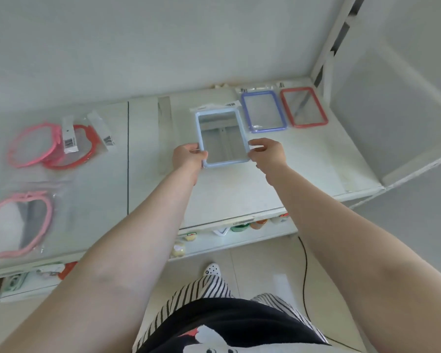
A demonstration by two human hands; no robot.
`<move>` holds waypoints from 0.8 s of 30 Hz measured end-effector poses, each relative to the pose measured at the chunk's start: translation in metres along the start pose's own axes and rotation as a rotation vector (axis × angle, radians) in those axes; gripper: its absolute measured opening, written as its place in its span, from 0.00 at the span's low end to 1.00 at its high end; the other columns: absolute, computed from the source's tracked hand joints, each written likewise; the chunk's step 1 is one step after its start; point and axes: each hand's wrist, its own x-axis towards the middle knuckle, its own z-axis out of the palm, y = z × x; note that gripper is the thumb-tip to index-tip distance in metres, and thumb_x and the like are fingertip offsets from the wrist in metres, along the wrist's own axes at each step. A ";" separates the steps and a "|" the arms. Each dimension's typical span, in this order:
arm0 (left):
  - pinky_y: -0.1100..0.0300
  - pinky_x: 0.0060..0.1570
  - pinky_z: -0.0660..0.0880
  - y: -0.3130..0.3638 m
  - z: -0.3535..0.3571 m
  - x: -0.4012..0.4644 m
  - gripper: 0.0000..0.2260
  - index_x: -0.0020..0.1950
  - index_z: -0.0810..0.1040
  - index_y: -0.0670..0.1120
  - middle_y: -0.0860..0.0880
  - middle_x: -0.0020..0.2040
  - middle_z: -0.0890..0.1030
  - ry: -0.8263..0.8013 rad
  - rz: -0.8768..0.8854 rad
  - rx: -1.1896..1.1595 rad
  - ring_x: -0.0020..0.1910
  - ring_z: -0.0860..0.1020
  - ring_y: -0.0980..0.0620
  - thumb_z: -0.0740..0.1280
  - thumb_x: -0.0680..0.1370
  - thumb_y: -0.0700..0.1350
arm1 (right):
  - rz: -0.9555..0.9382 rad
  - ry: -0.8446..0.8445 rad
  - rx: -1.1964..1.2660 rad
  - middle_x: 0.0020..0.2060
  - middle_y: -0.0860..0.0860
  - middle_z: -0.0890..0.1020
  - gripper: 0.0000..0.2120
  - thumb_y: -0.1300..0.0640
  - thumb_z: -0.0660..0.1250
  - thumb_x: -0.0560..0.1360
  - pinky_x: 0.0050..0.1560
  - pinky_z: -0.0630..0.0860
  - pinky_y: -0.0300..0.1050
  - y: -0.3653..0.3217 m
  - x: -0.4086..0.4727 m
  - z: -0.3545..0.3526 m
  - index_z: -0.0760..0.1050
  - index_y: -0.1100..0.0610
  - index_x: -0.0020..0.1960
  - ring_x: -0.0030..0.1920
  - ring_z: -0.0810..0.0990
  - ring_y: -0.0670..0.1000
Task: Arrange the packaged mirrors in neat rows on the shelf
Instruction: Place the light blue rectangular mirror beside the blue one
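A light-blue framed rectangular packaged mirror (221, 138) is over the white shelf (239, 189), held at its near corners. My left hand (189, 157) grips its lower left corner and my right hand (266, 151) pinches its lower right edge. At the back right of the shelf lie a purple-framed mirror (264, 111) and a red-framed mirror (304, 107) side by side. On the left shelf section lie a pink (32, 145) and a red (87, 146) apple-shaped mirror, overlapping, and another pink one (17, 225) nearer me.
A white shelf upright (326, 54) rises at the back right, with the wall behind. A lower shelf (239, 240) under the front edge holds several small coloured items. A black cable (304, 271) runs across the tiled floor.
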 end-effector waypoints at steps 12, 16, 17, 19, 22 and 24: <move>0.63 0.45 0.74 0.023 0.016 0.089 0.19 0.68 0.71 0.40 0.47 0.42 0.73 -0.206 0.165 0.195 0.44 0.74 0.48 0.64 0.77 0.33 | -0.050 0.002 0.041 0.43 0.49 0.79 0.18 0.66 0.65 0.73 0.33 0.69 0.37 -0.019 0.092 0.022 0.79 0.54 0.60 0.33 0.71 0.48; 0.59 0.44 0.70 0.020 0.027 0.111 0.07 0.47 0.76 0.45 0.44 0.41 0.74 -0.079 0.226 0.252 0.40 0.71 0.47 0.64 0.75 0.34 | -0.091 0.030 0.016 0.48 0.51 0.81 0.16 0.65 0.66 0.74 0.33 0.70 0.38 -0.019 0.119 0.034 0.79 0.55 0.60 0.38 0.75 0.50; 0.59 0.43 0.69 0.018 0.030 0.115 0.06 0.44 0.75 0.46 0.43 0.41 0.74 -0.038 0.225 0.267 0.39 0.71 0.47 0.65 0.74 0.35 | -0.093 0.048 0.011 0.50 0.51 0.82 0.15 0.65 0.66 0.75 0.36 0.72 0.39 -0.018 0.124 0.037 0.79 0.55 0.60 0.41 0.77 0.51; 0.59 0.42 0.69 0.012 0.039 0.125 0.06 0.40 0.75 0.46 0.44 0.40 0.76 0.021 0.221 0.293 0.39 0.73 0.47 0.66 0.73 0.37 | -0.088 0.083 -0.007 0.52 0.52 0.82 0.15 0.64 0.65 0.75 0.41 0.74 0.43 -0.013 0.135 0.041 0.79 0.55 0.60 0.44 0.78 0.54; 0.58 0.45 0.73 0.003 0.052 0.136 0.09 0.34 0.76 0.48 0.42 0.41 0.79 0.059 0.228 0.306 0.42 0.78 0.45 0.68 0.73 0.38 | -0.088 0.121 -0.063 0.55 0.53 0.82 0.16 0.64 0.65 0.76 0.51 0.79 0.49 -0.004 0.151 0.044 0.78 0.55 0.61 0.47 0.78 0.54; 0.57 0.49 0.73 -0.001 0.057 0.138 0.04 0.42 0.82 0.38 0.40 0.43 0.80 0.102 0.235 0.320 0.45 0.79 0.46 0.68 0.74 0.38 | -0.097 0.133 -0.085 0.56 0.52 0.82 0.16 0.63 0.66 0.76 0.56 0.79 0.51 0.000 0.158 0.046 0.78 0.55 0.62 0.51 0.79 0.55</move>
